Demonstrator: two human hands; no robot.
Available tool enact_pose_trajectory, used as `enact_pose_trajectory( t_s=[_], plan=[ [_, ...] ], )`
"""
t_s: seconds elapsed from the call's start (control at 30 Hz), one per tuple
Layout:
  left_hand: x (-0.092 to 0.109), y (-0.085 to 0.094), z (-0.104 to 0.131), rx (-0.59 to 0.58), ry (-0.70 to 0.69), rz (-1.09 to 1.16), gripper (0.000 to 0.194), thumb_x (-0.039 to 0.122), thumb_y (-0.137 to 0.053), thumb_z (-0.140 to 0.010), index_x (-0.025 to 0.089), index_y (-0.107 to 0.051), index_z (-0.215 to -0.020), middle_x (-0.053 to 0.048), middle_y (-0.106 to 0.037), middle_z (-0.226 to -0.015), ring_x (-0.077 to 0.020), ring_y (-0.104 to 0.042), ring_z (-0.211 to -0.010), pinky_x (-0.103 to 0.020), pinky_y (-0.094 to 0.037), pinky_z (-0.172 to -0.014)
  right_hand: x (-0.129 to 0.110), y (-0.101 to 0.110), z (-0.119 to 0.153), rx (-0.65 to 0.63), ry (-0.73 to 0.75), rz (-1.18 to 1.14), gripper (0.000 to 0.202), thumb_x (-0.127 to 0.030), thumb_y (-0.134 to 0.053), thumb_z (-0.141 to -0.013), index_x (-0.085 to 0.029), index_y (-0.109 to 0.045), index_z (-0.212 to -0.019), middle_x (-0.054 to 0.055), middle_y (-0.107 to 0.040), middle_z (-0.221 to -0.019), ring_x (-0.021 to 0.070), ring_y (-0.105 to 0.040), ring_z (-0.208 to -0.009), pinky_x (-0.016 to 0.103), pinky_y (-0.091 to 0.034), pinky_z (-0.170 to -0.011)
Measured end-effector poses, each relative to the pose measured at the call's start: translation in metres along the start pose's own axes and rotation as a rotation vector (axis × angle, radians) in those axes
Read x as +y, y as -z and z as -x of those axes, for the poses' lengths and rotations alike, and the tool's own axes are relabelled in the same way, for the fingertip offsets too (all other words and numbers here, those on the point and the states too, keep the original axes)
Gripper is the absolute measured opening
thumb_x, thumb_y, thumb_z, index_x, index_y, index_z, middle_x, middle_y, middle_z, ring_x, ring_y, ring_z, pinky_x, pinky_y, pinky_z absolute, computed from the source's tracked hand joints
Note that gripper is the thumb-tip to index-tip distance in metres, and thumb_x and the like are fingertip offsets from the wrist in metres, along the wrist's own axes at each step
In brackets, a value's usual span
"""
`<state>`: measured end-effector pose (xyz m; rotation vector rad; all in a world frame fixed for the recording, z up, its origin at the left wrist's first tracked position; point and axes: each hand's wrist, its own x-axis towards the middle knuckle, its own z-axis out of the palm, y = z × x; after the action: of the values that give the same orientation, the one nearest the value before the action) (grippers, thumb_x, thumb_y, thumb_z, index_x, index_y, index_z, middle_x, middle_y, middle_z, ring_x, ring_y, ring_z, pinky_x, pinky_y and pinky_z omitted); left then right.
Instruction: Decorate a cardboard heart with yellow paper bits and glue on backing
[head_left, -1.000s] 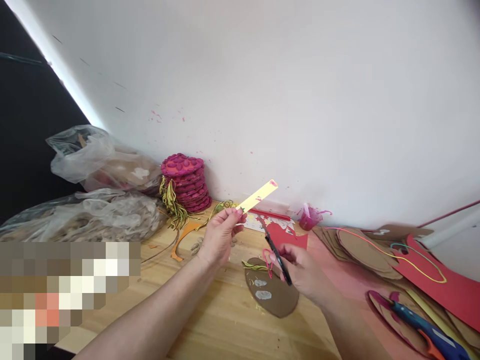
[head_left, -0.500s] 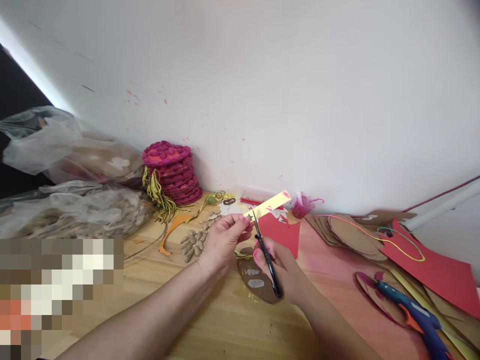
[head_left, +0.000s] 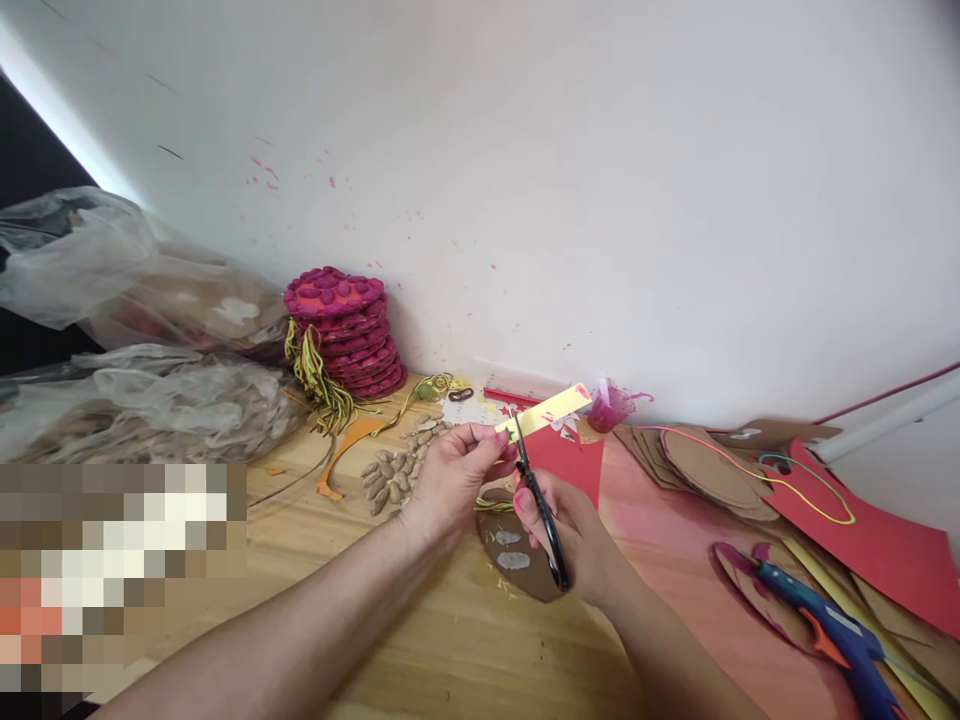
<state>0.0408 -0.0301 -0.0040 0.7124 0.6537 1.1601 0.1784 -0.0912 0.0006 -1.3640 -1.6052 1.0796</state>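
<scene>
A yellow paper strip point(head_left: 556, 408) with pink smudges is pinched at its lower left end by my left hand point(head_left: 466, 468). My right hand point(head_left: 574, 530) grips black-handled scissors point(head_left: 546, 515), whose blades cross the strip just beyond my left fingertips. A small green mark shows on the paper by those fingers. Under my hands lies a brown cardboard piece point(head_left: 525, 585) with two greyish patches and yellow bits around it. Behind the strip, a red sheet point(head_left: 570, 465) rests on the wooden table, partly covered by my hands.
Peanuts point(head_left: 386, 480) and an orange scrap point(head_left: 345, 450) lie left of my hands. Stacked magenta discs point(head_left: 337, 330) with yellow tassels stand near the wall, beside plastic bags point(head_left: 195, 400). On the right are a pink-stained cup point(head_left: 609, 405), cardboard discs point(head_left: 712, 470) and a blue glue gun point(head_left: 817, 615).
The view has shifted slightly. The scissors and the strip have moved a little to the right in the picture, and the blades still straddle the paper near my left fingers.
</scene>
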Motion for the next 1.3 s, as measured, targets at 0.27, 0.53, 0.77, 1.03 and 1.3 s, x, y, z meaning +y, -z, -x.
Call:
enact_pose_trajectory(
  t_s=[0.27,0.53,0.77,1.03,1.3],
  plan=[
    [0.001,0.0,0.001,-0.01,-0.012,0.0,0.032,0.034,-0.084,-0.06,0.013,-0.062,-0.069,-0.001,-0.065,-0.067,-0.0103,-0.06,-0.065,-0.026,-0.053,-0.072,0.006,-0.003,-0.002,0.042,-0.04,0.032,0.045,-0.062,-0.05,-0.086,-0.021,-0.044,-0.068,-0.003,-0.044,-0.059,0.0115,-0.042,-0.052,0.025,-0.032,-0.049],
    [0.001,0.001,0.0,-0.02,-0.017,-0.002,0.03,0.033,-0.083,-0.063,0.011,-0.063,-0.071,-0.001,-0.065,-0.067,-0.0107,-0.062,-0.067,-0.026,-0.054,-0.072,0.016,-0.006,0.0,0.032,-0.079,-0.039,0.045,-0.06,-0.052,-0.086,-0.021,-0.038,-0.068,-0.006,-0.039,-0.056,0.0094,-0.038,-0.048,0.023,-0.028,-0.045],
    [0.003,0.004,-0.003,-0.03,-0.028,-0.038,0.029,0.032,-0.082,-0.064,0.011,-0.063,-0.072,0.0,-0.065,-0.066,-0.0105,-0.062,-0.066,-0.028,-0.055,-0.074,0.015,-0.007,-0.001,0.031,-0.104,-0.001,0.047,-0.064,-0.049,-0.085,-0.022,-0.037,-0.069,-0.006,-0.036,-0.054,0.0093,-0.036,-0.046,0.023,-0.025,-0.043],
    [0.007,0.007,-0.005,-0.052,-0.034,-0.11,0.031,0.035,-0.081,-0.064,0.012,-0.063,-0.071,-0.002,-0.067,-0.067,-0.0115,-0.063,-0.065,-0.028,-0.054,-0.074,0.01,-0.006,-0.003,0.056,-0.036,0.075,0.051,-0.064,-0.049,-0.085,-0.021,-0.034,-0.061,-0.004,-0.035,-0.055,0.01,-0.033,-0.05,0.025,-0.023,-0.046],
    [0.008,0.008,-0.007,-0.059,-0.04,-0.126,0.029,0.033,-0.081,-0.065,0.012,-0.062,-0.071,-0.002,-0.067,-0.067,-0.0116,-0.064,-0.064,-0.027,-0.053,-0.073,0.013,-0.009,-0.002,0.062,0.006,0.054,0.048,-0.06,-0.047,-0.088,-0.021,-0.033,-0.063,-0.005,-0.033,-0.057,0.0096,-0.031,-0.052,0.025,-0.023,-0.048]
  ],
)
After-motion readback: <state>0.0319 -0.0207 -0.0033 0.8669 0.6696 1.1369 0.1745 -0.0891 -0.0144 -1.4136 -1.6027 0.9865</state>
